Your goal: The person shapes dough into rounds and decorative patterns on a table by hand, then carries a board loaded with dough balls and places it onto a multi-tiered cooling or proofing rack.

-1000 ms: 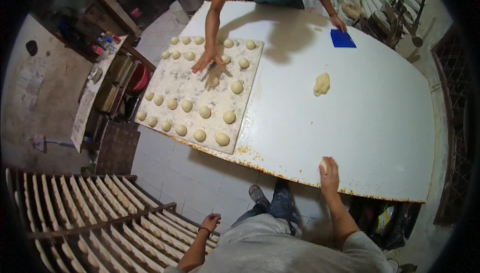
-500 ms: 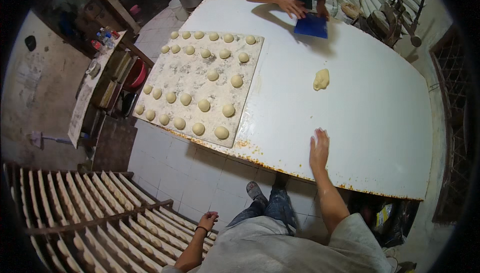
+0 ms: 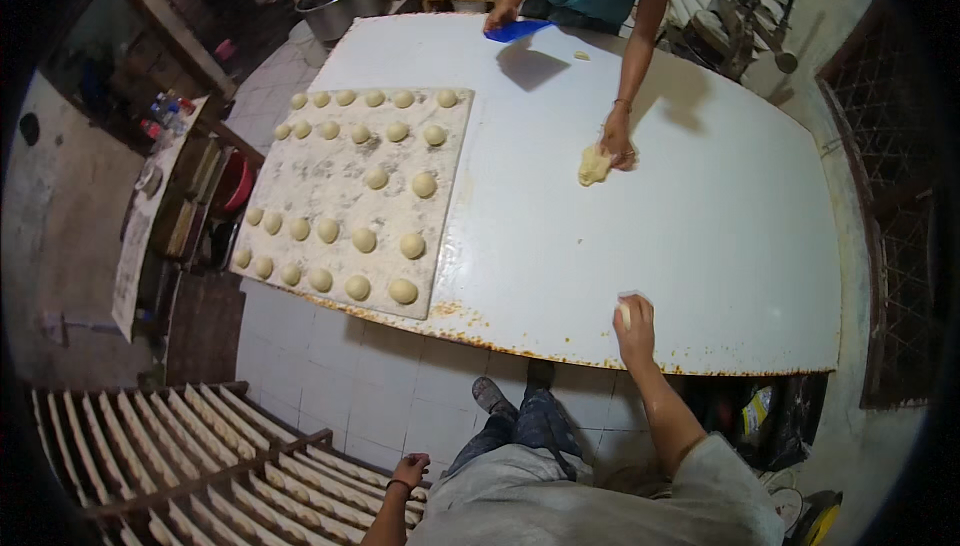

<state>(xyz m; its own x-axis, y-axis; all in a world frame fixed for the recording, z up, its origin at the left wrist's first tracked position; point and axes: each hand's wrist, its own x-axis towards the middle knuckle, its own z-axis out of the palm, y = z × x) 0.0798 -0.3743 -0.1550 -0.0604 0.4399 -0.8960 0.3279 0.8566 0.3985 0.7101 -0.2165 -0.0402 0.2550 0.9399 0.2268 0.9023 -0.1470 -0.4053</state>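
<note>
Both hands were within sight, the left hand [image 3: 410, 470] low beside the body with its fingers loosely curled; whether it held anything could not be told. Near it, at the lower left, stood a rack [image 3: 240, 465] filled with long rows. The right hand [image 3: 637, 334] was cupped around a small piece of dough [image 3: 625, 315], partly hidden by the fingers, at the near side of the white desk [image 3: 690, 236]. To the left, a floured board [image 3: 310, 168] carried rows of round dough balls [image 3: 403, 291]. Farther across, a co-worker's hand [image 3: 618, 149] touched a larger dough lump [image 3: 593, 168], while their other hand [image 3: 498, 19] gripped a blue scraper [image 3: 520, 30] near the far edge. Beyond stood a metal pot [image 3: 342, 10].
</note>
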